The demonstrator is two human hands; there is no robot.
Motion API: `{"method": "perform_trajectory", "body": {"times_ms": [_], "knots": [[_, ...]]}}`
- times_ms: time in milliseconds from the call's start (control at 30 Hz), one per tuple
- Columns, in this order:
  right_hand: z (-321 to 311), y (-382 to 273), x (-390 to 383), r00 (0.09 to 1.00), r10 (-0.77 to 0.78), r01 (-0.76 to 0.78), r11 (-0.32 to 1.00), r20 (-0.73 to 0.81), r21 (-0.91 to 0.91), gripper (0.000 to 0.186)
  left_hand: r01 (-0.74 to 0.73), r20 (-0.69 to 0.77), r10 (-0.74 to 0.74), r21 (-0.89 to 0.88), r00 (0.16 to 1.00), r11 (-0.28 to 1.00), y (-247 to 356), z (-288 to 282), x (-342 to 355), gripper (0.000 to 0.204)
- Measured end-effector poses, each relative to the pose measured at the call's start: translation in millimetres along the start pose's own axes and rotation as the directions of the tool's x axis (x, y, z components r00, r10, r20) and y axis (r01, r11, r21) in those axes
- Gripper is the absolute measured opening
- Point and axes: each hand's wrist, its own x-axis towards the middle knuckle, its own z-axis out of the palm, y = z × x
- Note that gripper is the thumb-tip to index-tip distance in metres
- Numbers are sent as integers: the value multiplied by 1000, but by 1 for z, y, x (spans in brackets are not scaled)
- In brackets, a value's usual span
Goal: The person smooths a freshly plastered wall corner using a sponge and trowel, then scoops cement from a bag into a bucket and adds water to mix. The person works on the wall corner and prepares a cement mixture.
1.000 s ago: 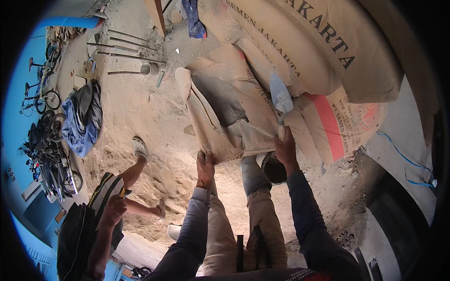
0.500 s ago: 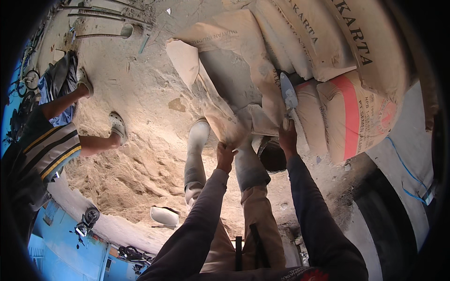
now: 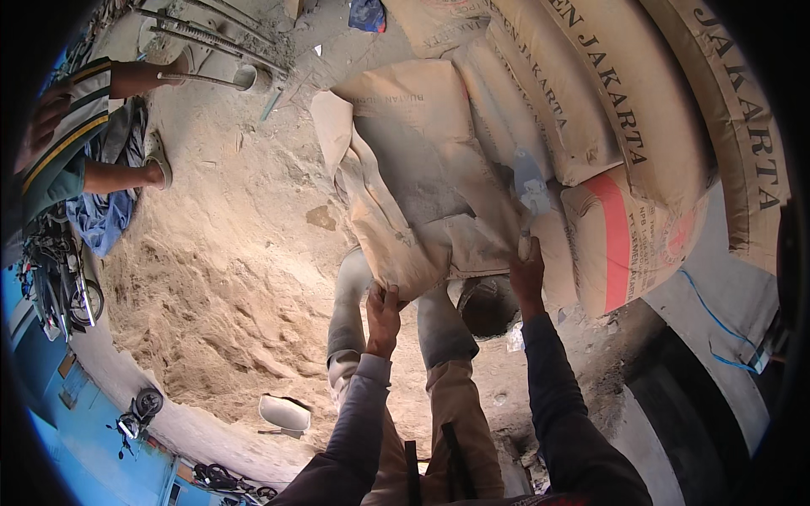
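A torn-open brown paper cement sack (image 3: 413, 84) lies in front of my boots, with grey powder (image 3: 401, 169) showing inside its wide mouth. My left hand (image 3: 384, 319) is closed on the near left corner of the sack's paper. At the near right side of the sack, my right hand (image 3: 528, 278) is wrapped round the handle of a trowel (image 3: 531, 181). The trowel's powder-dusted blade points away from me, along the sack's right edge. Whether my right fingers also pinch the paper cannot be made out.
Several full cement sacks (image 3: 591, 93) are stacked at the right. Beside my right boot stands a dark bucket (image 3: 488, 305). Sand (image 3: 194, 312) spreads over the left ground, with a pale scoop-like piece (image 3: 285, 414) near it. Another person's leg (image 3: 122, 176) is at the far left, near metal rods (image 3: 211, 38).
My left hand has drawn the sack's near corner slightly toward me and left. My right hand keeps the trowel. The other person has stepped farther away, and my view has shifted.
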Motion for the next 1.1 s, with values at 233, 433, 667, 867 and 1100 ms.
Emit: {"method": "perform_trajectory", "body": {"times_ms": [233,433,667,867,1100], "knots": [[22,67,-32,992,-17,-28,932,-122,-361,45,213,1,-218,219,976,952,-85,-18,58,32],[63,-45,-83,988,78,-31,945,131,-326,38,121,-52,-109,440,993,890,-114,-49,84,39],[116,-33,-60,990,136,-108,906,39,-410,38,-62,2,69,479,998,876,-84,-54,37,50],[159,-20,-16,982,189,-186,952,-9,-244,51,67,243,-180,412,953,909,-15,-75,-79,50],[241,-46,0,976,209,-212,977,58,38,66,-229,291,-85,875,953,427,62,-158,-139,47]]}}
